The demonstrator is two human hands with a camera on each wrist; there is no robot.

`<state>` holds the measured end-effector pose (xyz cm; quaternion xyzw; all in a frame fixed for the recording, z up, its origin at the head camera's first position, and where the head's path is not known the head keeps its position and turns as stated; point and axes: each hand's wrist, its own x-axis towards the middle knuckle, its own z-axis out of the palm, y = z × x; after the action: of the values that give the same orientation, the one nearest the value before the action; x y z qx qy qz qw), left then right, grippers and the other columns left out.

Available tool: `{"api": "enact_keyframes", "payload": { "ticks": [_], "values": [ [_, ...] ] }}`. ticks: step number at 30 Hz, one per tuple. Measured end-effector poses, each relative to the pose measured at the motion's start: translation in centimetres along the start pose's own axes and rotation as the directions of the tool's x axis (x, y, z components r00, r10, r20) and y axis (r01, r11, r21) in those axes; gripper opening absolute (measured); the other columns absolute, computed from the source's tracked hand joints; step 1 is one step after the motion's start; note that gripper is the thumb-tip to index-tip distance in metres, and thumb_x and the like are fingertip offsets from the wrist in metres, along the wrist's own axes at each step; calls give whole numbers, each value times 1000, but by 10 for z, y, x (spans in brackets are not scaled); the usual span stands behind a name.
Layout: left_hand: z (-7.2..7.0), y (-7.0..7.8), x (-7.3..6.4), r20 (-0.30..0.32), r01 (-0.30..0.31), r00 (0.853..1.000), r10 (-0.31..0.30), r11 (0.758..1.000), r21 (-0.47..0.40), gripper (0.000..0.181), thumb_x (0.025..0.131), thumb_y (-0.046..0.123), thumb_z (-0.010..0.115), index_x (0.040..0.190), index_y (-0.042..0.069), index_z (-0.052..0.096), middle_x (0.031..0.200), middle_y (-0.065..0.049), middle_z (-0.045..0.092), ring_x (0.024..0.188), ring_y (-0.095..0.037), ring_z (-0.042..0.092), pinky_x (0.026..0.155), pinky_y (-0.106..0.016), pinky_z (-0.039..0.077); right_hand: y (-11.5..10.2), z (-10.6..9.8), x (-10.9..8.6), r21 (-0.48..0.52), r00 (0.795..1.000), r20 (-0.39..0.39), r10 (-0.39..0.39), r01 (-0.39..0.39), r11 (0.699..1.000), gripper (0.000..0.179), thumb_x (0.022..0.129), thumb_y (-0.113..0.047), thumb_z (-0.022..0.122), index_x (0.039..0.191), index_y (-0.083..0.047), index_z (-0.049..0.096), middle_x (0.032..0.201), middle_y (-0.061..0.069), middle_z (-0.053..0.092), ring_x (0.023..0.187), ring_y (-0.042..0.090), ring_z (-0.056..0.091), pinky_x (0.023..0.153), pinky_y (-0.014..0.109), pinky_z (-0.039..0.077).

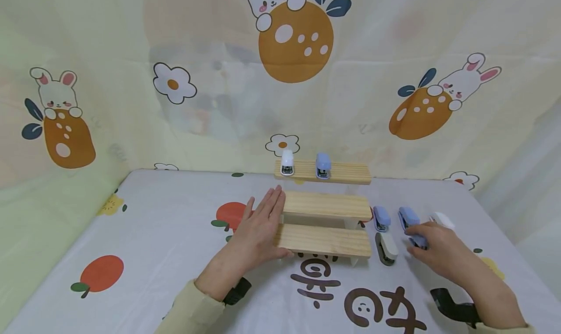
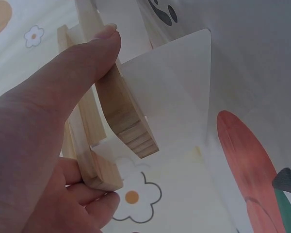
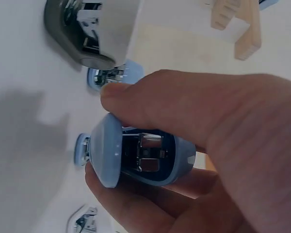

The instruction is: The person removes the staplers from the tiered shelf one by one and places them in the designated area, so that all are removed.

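Observation:
My left hand (image 1: pixel 258 231) rests against the left end of a stepped wooden rack. Its fingers stretch along the board ends, and in the left wrist view the thumb touches a board (image 2: pixel 119 99). My right hand (image 1: pixel 442 249) pinches a blue stapler (image 3: pixel 153 153) between thumb and fingers; in the head view that hand partly covers it. Just behind stands another blue stapler (image 1: pixel 408 217), with a white stapler (image 1: pixel 441 220) to its right. Left of the right hand are a third blue stapler (image 1: pixel 381 218) and a grey-white stapler (image 1: pixel 387 249).
The rack's top board (image 1: pixel 350 173) carries a white stapler (image 1: pixel 287 162) and a blue stapler (image 1: pixel 323 165) side by side. Below it come the middle board (image 1: pixel 326 205) and the lowest board (image 1: pixel 324 240). A printed cloth (image 1: pixel 153 256) covers the table; a curtain (image 1: pixel 219 124) hangs behind.

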<state>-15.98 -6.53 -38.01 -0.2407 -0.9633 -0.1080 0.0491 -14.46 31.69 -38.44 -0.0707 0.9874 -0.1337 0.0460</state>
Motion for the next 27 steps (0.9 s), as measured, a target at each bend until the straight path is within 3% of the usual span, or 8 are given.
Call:
{"api": "enact_keyframes", "payload": {
  "ticks": [9,27],
  "values": [
    [-1,0,-1,-3,-7,1000,7,1000,7,130,64,54,89,158,3,15,167,-9,15,155,-24,15,124,-55,16,8,11,4,16,1000,9,-7,7,1000,26,79,-6,77,104,0,70,110,31,65,105,50,60,84,61,51],
    [-1,1,-1,-10,-1,1000,1,1000,-9,131,63,54,90,158,3,16,167,-10,16,155,-25,16,124,-56,16,13,12,3,24,1000,26,-5,4,1000,30,77,-10,81,104,-3,70,119,34,59,112,54,55,91,66,47]
  ]
}}
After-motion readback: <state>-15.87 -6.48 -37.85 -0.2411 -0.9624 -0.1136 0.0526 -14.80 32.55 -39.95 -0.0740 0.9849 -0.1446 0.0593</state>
